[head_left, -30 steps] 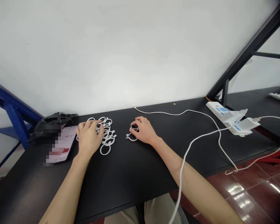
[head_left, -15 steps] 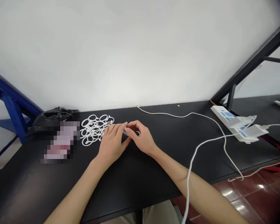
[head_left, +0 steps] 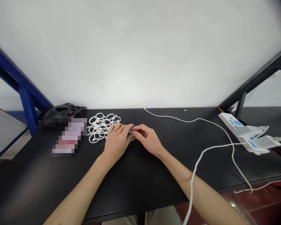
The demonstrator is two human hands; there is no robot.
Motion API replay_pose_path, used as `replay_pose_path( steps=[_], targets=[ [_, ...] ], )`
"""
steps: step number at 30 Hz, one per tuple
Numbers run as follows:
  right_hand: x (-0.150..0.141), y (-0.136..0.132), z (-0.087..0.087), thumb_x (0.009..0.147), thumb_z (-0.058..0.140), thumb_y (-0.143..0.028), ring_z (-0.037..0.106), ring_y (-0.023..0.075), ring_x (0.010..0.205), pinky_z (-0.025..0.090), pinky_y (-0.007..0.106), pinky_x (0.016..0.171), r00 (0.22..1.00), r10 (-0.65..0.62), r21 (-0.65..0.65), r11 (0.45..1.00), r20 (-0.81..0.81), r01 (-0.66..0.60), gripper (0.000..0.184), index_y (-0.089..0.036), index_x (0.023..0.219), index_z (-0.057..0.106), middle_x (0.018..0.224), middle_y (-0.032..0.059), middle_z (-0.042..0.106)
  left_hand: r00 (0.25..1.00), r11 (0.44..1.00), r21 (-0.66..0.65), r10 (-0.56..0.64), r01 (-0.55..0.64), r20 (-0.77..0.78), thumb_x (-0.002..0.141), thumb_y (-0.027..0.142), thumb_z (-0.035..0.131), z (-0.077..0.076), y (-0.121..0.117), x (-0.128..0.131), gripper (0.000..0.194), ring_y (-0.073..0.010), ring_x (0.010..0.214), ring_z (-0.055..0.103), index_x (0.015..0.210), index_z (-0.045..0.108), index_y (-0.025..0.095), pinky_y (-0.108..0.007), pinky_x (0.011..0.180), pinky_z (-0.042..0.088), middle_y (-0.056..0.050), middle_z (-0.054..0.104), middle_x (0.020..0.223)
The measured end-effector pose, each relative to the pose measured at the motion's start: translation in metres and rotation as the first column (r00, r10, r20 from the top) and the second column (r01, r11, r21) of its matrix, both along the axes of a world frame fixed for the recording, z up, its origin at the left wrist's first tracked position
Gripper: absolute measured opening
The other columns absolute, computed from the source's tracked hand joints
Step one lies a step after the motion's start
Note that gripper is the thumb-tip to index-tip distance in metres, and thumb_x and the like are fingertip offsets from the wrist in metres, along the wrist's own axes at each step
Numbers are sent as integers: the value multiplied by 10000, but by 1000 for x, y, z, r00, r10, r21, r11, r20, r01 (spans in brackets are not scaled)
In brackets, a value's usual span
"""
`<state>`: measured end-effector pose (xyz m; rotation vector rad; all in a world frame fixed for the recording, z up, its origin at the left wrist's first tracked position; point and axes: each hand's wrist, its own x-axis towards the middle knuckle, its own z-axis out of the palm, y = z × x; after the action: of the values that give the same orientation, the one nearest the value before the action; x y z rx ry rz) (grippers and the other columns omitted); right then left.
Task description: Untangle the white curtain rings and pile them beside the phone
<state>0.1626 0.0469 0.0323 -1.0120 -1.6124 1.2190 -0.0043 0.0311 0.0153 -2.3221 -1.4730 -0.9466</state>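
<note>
On the black table (head_left: 140, 175) my left hand (head_left: 117, 140) and my right hand (head_left: 147, 137) meet fingertip to fingertip. Both are closed in a pinch on a small white plastic ring (head_left: 131, 132), of which only a sliver shows between the fingers. A pile of several white plastic rings (head_left: 100, 126) lies just left of my left hand, touching none of my fingers.
A phone (head_left: 69, 137) with its screen blurred out lies left of the rings, beside a crumpled black bag (head_left: 61, 112). A white cable (head_left: 201, 125) runs across the table to white power strips (head_left: 243, 132) at the right. A blue frame (head_left: 25, 97) stands at the left.
My left hand left the ring pile and moved right to join my right hand; the ring my right hand covered on the table is now pinched between both. The view has shifted.
</note>
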Motion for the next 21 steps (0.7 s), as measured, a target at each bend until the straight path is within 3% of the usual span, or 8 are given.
replay_pose_path(
  steps=[4,9,12,15,18,21],
  targets=[
    [2,2,1,804,701,-342,619,132,755,515,298,770,973,54,-270,956,-224,-115,197,-198,932,741,834,10,701,1000,1000,-27,-10,9,-7,980,367,505,1,-2,2,300,-274,907,610,1178,628,178,-429,811,442,-106,738,1001],
    [4,6,1,743,779,-390,557,103,672,465,245,645,933,-50,-366,926,-358,-91,244,-170,838,729,742,1,641,999,998,-52,-26,25,-25,960,470,523,6,-6,7,452,-297,1004,607,1279,557,153,-441,864,434,-121,706,1116],
    [3,7,0,726,789,-421,555,106,649,464,246,610,921,-104,-384,922,-375,-52,275,-168,797,707,721,-2,630,998,998,-44,-38,36,-44,965,449,518,7,-7,9,450,-296,1024,605,1309,528,159,-443,884,436,-121,694,1133],
    [4,8,-2,757,760,-434,572,115,664,493,269,670,945,-108,-315,949,-310,5,268,-177,766,685,733,-4,640,998,998,-56,-45,43,-32,982,393,495,7,-7,10,382,-278,981,608,1284,534,163,-432,848,453,-118,694,1095],
    [5,6,-1,838,684,-442,592,130,690,495,277,697,991,-51,-118,992,-126,36,249,-194,810,673,742,-9,648,997,989,-124,-78,80,25,983,320,485,6,-7,9,275,-261,952,587,1208,555,178,-419,824,468,-99,682,1058],
    [5,1,2,864,666,-412,598,143,721,494,281,705,999,-27,95,995,39,24,208,-212,809,658,775,-5,656,993,977,-180,-113,118,39,968,176,433,6,-7,10,200,-243,873,549,1107,577,180,-408,796,476,-75,648,953]
  ],
)
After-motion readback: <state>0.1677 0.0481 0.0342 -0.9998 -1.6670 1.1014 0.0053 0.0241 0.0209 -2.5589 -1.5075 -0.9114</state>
